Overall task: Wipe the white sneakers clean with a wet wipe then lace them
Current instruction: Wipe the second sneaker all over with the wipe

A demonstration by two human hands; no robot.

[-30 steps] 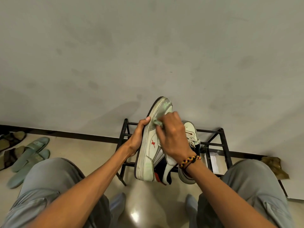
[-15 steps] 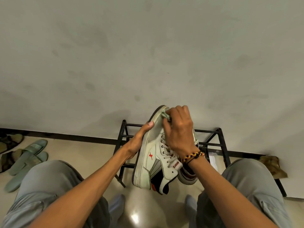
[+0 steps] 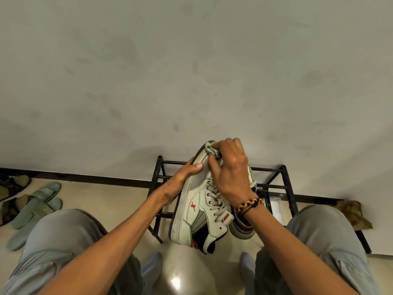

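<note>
1. Change: a second ago the right hand worked mid-way along the side panel of the white sneaker, over the red mark. Since then it has climbed to the toe end, and the shoe has rolled so the laces now face the camera.
2. Meaning, as a judgement: side panel looks finished; wiping has moved on to the toe cap and its rim. Still in the cleaning stage. Lacing not started as a step, though this shoe already carries laces through its eyelets.
3. Right hand: fingers curled, pinching a bunched wet wipe. The wipe pokes out beyond the fingertips and presses on the toe tip. A braided bracelet sits on the wrist.
4. Left hand: grips the sneaker from the sole side, thumb laid across the upper just short of the toe, fingers hidden behind the sole.
5. Sneaker position: held off the floor, toe up and away, heel down toward the body. It sits directly under the right palm and against the left palm, between the two hands.
6. Second sneaker: below the right wrist, just behind the held shoe, partly hidden. Whether it rests on the black rack I cannot tell.
7. Surroundings: green slippers on the floor, well out past the left forearm.
</note>
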